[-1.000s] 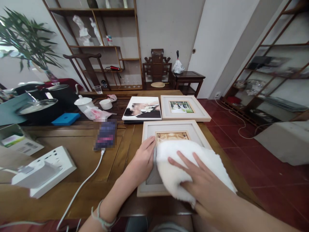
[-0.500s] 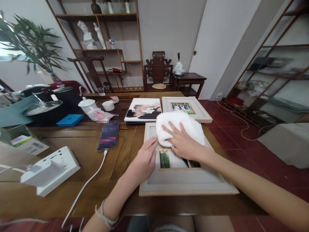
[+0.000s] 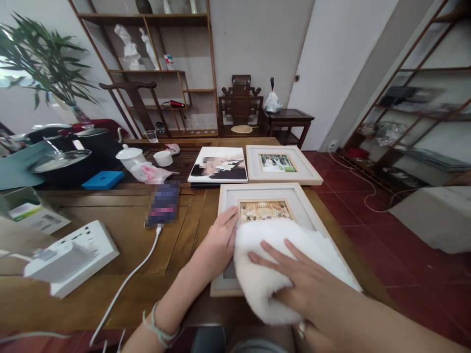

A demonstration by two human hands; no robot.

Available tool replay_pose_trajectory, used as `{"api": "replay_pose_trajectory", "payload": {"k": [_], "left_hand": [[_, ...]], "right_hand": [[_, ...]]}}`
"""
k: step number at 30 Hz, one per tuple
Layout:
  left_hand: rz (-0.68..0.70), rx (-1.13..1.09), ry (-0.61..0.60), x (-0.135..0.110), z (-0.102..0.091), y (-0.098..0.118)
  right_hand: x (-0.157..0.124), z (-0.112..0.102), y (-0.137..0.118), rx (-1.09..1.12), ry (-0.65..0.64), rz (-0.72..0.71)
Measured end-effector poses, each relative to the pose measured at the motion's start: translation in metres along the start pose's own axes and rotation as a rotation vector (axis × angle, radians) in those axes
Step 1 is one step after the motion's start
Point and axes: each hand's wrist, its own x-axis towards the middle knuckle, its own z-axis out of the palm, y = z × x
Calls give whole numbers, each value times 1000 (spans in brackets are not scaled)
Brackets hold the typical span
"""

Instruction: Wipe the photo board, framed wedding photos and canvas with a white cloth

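Note:
A pale wooden picture frame [image 3: 298, 196] lies flat on the wooden table [image 3: 121, 230] in front of me. My left hand [image 3: 219, 239] rests on the frame's left edge, fingers flat, holding it down. My right hand [image 3: 294, 274] presses flat, fingers spread, on a fluffy white cloth [image 3: 265, 274] that covers the near half of the frame. Only the top of the picture shows beyond the cloth.
Farther along the table lie a second pale frame [image 3: 305, 171] and a photo print [image 3: 219, 165]. A phone [image 3: 162, 203] with a white cable [image 3: 125, 284], a white power strip [image 3: 69, 257], a teapot [image 3: 128, 158], a cup [image 3: 163, 158] and pots [image 3: 62, 164] are to the left.
My right hand has slid the cloth from the far end of the frame back to its near end. My left hand has stayed on the frame's left edge.

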Motion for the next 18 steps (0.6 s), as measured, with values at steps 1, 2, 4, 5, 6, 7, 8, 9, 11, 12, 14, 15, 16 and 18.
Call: {"api": "replay_pose_trajectory", "payload": {"k": [1, 2, 4, 5, 6, 7, 8, 9, 11, 12, 14, 15, 16, 18], "left_hand": [[14, -5, 15, 0, 0, 0], [31, -15, 29, -1, 0, 0], [60, -45, 40, -1, -2, 3], [61, -63, 36, 0, -3, 4], [51, -80, 30, 1, -5, 6], [32, -96, 24, 1, -7, 8], [5, -109, 22, 2, -8, 10], [-25, -118, 26, 2, -9, 11], [-89, -128, 43, 3, -10, 12], [-115, -130, 59, 3, -10, 12], [-153, -132, 98, 3, -10, 11], [-163, -134, 115, 3, -9, 11], [-169, -135, 123, 2, -9, 11], [-175, -135, 118, 2, -9, 10]], "right_hand": [[4, 1, 4, -9, 28, 44], [10, 1, 10, -31, 67, 87], [26, -1, 25, -94, 146, 158], [36, -3, 34, -129, 174, 187], [46, -5, 43, -156, 191, 209], [58, -9, 50, -170, 192, 225], [69, -12, 56, -179, 196, 233], [79, -16, 59, -182, 193, 229], [95, -20, 60, -185, 179, 200], [100, -21, 57, -190, 171, 181], [103, -19, 48, -196, 146, 142], [101, -17, 43, -192, 131, 125], [96, -15, 37, -183, 120, 109], [83, -11, 27, -156, 101, 73]]}}
